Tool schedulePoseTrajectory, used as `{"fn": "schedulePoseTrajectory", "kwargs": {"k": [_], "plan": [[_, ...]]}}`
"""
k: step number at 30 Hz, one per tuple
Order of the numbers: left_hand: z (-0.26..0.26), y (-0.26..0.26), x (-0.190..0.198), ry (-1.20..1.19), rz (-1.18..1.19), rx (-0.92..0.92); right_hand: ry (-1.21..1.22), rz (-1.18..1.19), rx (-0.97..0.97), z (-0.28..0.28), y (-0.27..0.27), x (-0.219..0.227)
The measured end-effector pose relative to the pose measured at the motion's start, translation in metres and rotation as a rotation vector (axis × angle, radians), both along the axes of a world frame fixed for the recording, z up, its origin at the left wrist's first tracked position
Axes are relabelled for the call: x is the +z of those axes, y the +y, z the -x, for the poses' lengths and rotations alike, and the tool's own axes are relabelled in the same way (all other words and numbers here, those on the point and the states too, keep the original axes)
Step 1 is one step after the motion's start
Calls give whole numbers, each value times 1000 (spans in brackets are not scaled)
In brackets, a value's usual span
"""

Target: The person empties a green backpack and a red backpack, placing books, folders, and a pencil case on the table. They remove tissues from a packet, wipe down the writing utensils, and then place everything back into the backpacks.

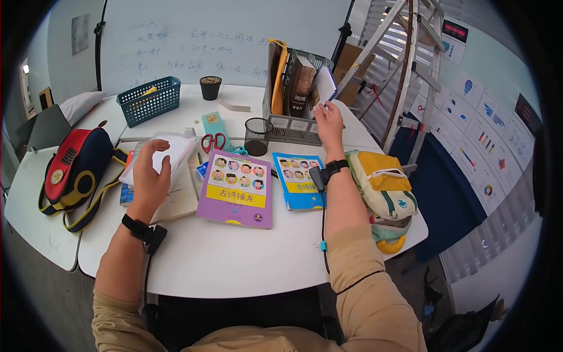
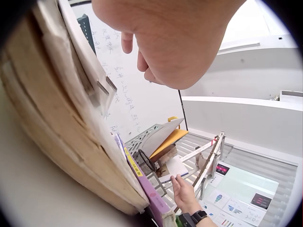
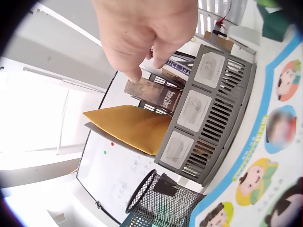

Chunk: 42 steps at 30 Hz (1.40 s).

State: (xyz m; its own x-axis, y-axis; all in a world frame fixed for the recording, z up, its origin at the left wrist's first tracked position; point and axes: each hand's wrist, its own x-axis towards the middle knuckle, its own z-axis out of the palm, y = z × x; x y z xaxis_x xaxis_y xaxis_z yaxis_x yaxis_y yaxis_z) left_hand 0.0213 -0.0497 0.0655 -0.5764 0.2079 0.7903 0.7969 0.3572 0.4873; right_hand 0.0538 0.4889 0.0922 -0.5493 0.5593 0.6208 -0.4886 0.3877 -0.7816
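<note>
My right hand (image 1: 329, 126) is at the front of the grey file organizer (image 1: 293, 130) and pinches the edge of a white book with a blue border (image 1: 324, 88). That book leans out to the right, beside a thick dark book (image 3: 154, 93). In the right wrist view, the hand covers part of the pinched book. My left hand (image 1: 151, 176) is held over the left stack, its fingers loosely bent and holding nothing. Under it lie a clear plastic sleeve (image 1: 183, 146) and a thick book (image 1: 179, 199). A purple book (image 1: 236, 190) and a blue book (image 1: 298, 176) lie in front of me.
A black mesh pen cup (image 1: 258, 138) stands before the organizer, near red scissors (image 1: 213, 142). Farther back are a green basket (image 1: 150, 102) and a plant pot (image 1: 210, 88). A red and navy bag (image 1: 79, 170) sits left, a cream and yellow bag (image 1: 382, 183) right. A ladder (image 1: 404, 76) stands behind.
</note>
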Motion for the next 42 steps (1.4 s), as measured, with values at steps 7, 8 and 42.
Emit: {"fn": "schedulePoseTrajectory", "kwargs": {"k": [7, 8, 42], "plan": [[-4, -1, 5, 24, -2, 28, 94, -90, 51, 7, -7, 0], [-4, -1, 5, 23, -4, 28, 33, -150, 13, 6, -4, 1], [16, -24, -19, -108, 289, 262, -553, -223, -106, -11, -3, 12]]}}
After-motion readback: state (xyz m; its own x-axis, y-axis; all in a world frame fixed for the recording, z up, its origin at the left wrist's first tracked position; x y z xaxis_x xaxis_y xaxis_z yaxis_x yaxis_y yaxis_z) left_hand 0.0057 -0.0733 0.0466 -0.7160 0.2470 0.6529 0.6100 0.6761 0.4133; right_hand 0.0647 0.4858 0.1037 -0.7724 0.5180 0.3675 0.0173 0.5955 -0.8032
